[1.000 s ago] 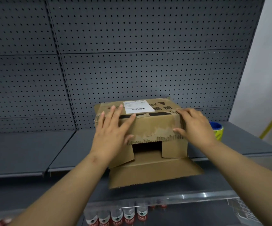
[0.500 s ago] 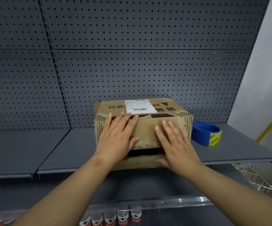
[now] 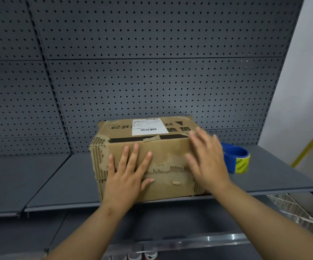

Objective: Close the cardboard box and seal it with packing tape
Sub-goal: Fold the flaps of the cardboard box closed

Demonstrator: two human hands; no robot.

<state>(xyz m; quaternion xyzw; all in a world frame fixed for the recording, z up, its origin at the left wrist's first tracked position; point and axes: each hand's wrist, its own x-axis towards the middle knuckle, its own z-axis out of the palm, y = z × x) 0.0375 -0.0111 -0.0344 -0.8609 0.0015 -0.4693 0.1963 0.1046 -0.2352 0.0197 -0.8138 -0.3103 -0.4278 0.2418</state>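
Observation:
A worn brown cardboard box (image 3: 163, 158) with a white shipping label on top stands on the grey shelf (image 3: 58, 184). Its near-side flaps are folded flat against the front. My left hand (image 3: 128, 171) presses flat on the front face with straight, spread fingers. My right hand (image 3: 206, 162), blurred, lies with straight fingers at the box's right front corner. A roll of packing tape (image 3: 236, 158) on a blue core with yellow-green print lies on the shelf just right of the box, behind my right hand.
A grey pegboard wall (image 3: 152, 72) rises behind the shelf. A white wall (image 3: 309, 91) and a yellow strip (image 3: 303, 152) are at the right. A wire basket (image 3: 298, 209) sits below right. Bottles with red labels (image 3: 142, 257) stand on a lower shelf.
The front flaps that hung open a second ago are now folded shut against the box. My right hand has moved from the front face toward the right corner; the left hand slid lower.

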